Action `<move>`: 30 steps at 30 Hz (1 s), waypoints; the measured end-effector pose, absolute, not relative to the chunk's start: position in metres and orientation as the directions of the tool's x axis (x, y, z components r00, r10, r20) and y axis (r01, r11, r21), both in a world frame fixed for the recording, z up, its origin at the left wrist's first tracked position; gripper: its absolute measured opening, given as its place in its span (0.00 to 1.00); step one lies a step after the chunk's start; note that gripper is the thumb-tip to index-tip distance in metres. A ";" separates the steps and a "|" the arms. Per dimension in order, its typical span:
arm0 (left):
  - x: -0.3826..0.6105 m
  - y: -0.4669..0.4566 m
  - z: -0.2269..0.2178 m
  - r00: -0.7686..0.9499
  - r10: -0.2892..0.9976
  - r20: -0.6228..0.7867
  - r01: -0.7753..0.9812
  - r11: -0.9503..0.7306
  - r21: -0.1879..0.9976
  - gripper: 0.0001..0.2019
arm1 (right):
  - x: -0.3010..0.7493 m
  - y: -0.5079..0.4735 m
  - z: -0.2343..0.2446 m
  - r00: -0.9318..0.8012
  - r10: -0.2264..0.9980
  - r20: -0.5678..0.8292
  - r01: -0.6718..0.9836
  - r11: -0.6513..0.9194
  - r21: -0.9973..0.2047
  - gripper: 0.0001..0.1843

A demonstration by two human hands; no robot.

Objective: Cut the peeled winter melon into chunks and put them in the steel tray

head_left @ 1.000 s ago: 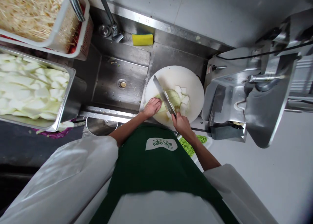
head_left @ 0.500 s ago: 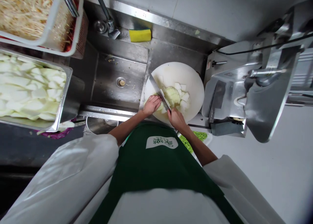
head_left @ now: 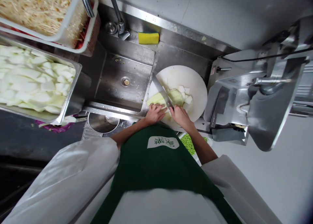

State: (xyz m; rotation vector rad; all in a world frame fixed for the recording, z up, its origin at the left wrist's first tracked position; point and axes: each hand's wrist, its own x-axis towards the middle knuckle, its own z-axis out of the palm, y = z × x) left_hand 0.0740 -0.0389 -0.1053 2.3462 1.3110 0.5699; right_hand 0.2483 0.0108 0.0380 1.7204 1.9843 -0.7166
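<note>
On a round white cutting board (head_left: pixel 197 83) lies a long pale green vegetable piece (head_left: pixel 156 99), perhaps gourd or melon. My left hand (head_left: pixel 155 113) presses on its near side, fingers curled over it. In my right hand (head_left: pixel 181 116) is the handle of a kitchen knife (head_left: pixel 160 87); the blade slants away to the far left, just beside the long piece. Right of the blade sit another pale green chunk (head_left: pixel 176 96) and several white cut pieces (head_left: pixel 185 92). The cutting edge's contact with the vegetable is hidden.
Left of the board is a steel sink (head_left: pixel 127 72) with a faucet (head_left: pixel 121 26) and yellow sponge (head_left: pixel 148 38). A steel pan of sliced vegetable (head_left: pixel 78 77) and bean-sprout basket (head_left: pixel 58 33) stand left. A metal slicer (head_left: pixel 232 87) stands right; chopped greens (head_left: pixel 188 144) lie below.
The view has swung, so the surroundings sit differently. My left hand has drawn slightly back toward me, and more of the long vegetable piece shows left of the blade. The knife stays in my right hand.
</note>
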 end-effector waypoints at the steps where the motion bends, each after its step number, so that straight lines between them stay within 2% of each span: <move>1: 0.078 -0.042 -0.106 0.519 0.843 0.141 0.687 -0.509 0.518 0.17 | 0.249 0.011 0.039 -0.149 0.771 -0.619 0.989 0.106 -0.106 0.22; 3: 0.078 -0.047 -0.107 0.601 0.790 0.123 0.630 -0.563 0.535 0.13 | 0.249 0.011 0.041 -0.148 0.768 -0.623 0.989 0.107 -0.103 0.22; 5: 0.069 -0.049 -0.110 0.576 0.807 0.129 0.627 -0.537 0.564 0.12 | 0.249 0.011 0.042 -0.148 0.770 -0.621 0.989 0.107 -0.104 0.22; 8: 0.052 -0.044 -0.114 0.279 0.950 0.143 0.741 -0.307 0.597 0.19 | 0.247 0.007 0.041 -0.148 0.777 -0.612 0.989 0.099 -0.114 0.20; 10: 0.042 -0.038 -0.118 0.162 0.974 0.157 0.744 -0.225 0.629 0.26 | 0.242 0.003 0.035 -0.143 0.784 -0.604 0.989 0.086 -0.122 0.20; 14: 0.032 -0.030 -0.128 0.226 0.951 0.209 0.657 -0.308 0.688 0.27 | 0.232 0.001 0.011 -0.087 0.810 -0.581 0.994 0.035 -0.100 0.20; 19: 0.042 -0.027 -0.134 0.190 0.948 0.254 0.677 -0.314 0.666 0.26 | 0.253 0.010 -0.010 -0.137 0.834 -0.534 0.988 0.078 -0.132 0.21; 22: 0.055 -0.021 -0.130 0.187 0.948 0.259 0.715 -0.312 0.626 0.26 | 0.271 0.011 -0.004 -0.143 0.842 -0.521 0.989 0.105 -0.101 0.20; 25: 0.065 -0.008 -0.122 0.202 0.945 0.256 0.727 -0.320 0.608 0.20 | 0.276 0.003 0.012 -0.119 0.843 -0.525 0.993 0.112 -0.044 0.21; 27: 0.071 0.005 -0.118 0.241 0.935 0.261 0.700 -0.354 0.621 0.15 | 0.274 -0.006 0.024 -0.105 0.847 -0.521 0.993 0.114 -0.015 0.22; 30: 0.079 0.022 -0.114 0.341 0.897 0.283 0.654 -0.442 0.614 0.15 | 0.272 -0.016 0.042 -0.097 0.834 -0.543 0.994 0.111 -0.006 0.22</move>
